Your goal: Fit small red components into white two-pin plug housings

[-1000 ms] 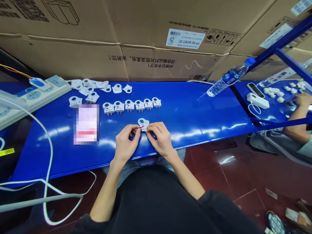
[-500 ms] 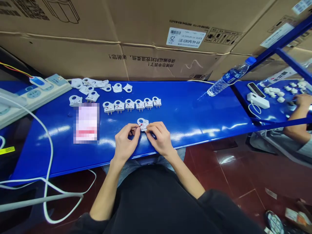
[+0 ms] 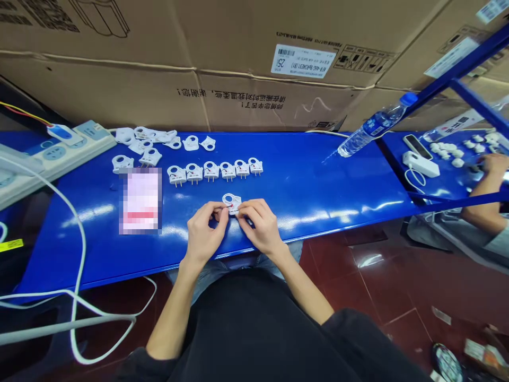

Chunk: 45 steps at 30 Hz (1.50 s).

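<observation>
Between my hands, near the front edge of the blue table, is a white plug housing with a round ring at its far end and a small red part inside. My left hand is closed in a pinch at its left side, on what looks like a thin dark wire leading to the red part. My right hand pinches the housing's right edge. Fingertips partly hide its near end. Behind it stands a row of several similar white plugs, prongs towards me, with red and dark wires visible.
More loose white housings lie at the back left, beside a power strip. A blurred pink-white rectangle lies left of my hands. A water bottle leans at the back right. Another person's hand works beyond the blue frame.
The white housing has shifted very slightly left and turned a little between my fingers. My hands have barely moved, and both still pinch.
</observation>
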Each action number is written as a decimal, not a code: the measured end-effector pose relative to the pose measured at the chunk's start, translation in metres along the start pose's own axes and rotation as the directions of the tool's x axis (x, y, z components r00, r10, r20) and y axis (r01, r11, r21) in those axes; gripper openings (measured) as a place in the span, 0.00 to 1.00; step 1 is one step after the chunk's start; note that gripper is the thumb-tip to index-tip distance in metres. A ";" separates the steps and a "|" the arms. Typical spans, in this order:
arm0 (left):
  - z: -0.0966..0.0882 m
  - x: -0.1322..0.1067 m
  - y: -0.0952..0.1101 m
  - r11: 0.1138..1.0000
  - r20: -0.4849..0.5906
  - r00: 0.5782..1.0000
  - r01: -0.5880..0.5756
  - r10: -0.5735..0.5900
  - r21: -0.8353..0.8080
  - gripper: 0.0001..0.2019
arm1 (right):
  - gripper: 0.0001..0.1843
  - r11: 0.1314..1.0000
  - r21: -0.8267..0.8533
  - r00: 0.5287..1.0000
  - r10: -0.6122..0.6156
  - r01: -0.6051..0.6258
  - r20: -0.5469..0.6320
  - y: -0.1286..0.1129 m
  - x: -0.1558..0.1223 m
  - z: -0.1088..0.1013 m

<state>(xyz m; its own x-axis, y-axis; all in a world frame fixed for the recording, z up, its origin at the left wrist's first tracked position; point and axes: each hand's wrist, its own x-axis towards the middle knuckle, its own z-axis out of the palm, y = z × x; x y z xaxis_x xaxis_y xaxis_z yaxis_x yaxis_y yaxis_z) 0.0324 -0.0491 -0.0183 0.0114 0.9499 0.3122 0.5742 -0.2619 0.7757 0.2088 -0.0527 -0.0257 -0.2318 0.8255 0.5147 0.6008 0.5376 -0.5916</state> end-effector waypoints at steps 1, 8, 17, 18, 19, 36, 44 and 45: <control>0.000 0.000 0.000 1.000 -0.003 1.000 0.000 0.000 0.002 0.08 | 0.08 1.000 -0.001 1.000 0.003 -0.003 0.001 0.000 0.000 0.000; 0.001 0.001 0.000 1.000 0.020 1.000 0.017 -0.017 0.007 0.08 | 0.07 1.000 0.006 1.000 -0.014 0.014 -0.014 0.000 -0.001 0.000; 0.001 0.001 -0.003 0.999 0.045 0.999 0.030 -0.031 0.020 0.09 | 0.07 0.999 -0.017 0.999 -0.040 0.039 -0.033 -0.001 0.001 -0.001; 0.001 0.001 -0.003 0.999 0.045 0.999 0.029 -0.030 0.020 0.09 | 0.07 0.999 -0.021 0.999 -0.042 0.041 -0.033 0.000 0.001 -0.001; 0.001 0.001 -0.003 0.999 0.045 0.999 0.027 -0.028 0.020 0.08 | 0.07 0.999 -0.024 0.998 -0.046 0.045 -0.033 0.000 0.000 -0.001; 0.000 0.003 -0.001 0.997 0.052 0.996 0.079 -0.078 -0.013 0.08 | 0.08 0.988 0.147 0.997 0.055 -0.046 -0.057 -0.002 0.004 -0.003; -0.001 0.002 -0.001 0.995 0.077 0.992 0.102 -0.100 -0.018 0.12 | 0.05 0.948 0.196 0.946 0.283 -0.251 -0.160 0.010 0.008 -0.016; -0.001 0.002 -0.001 0.995 0.081 0.992 0.095 -0.094 -0.012 0.12 | 0.04 0.951 0.160 0.941 0.292 -0.266 -0.174 0.017 0.011 -0.022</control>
<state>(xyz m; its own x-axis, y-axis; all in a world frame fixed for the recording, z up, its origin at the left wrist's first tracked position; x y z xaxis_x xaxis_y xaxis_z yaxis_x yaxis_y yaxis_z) 0.0310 -0.0472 -0.0181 0.0235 0.9810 0.1928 0.5627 -0.1724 0.8085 0.2327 -0.0381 -0.0161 0.0904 0.9034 0.4192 0.5105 0.3193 -0.7983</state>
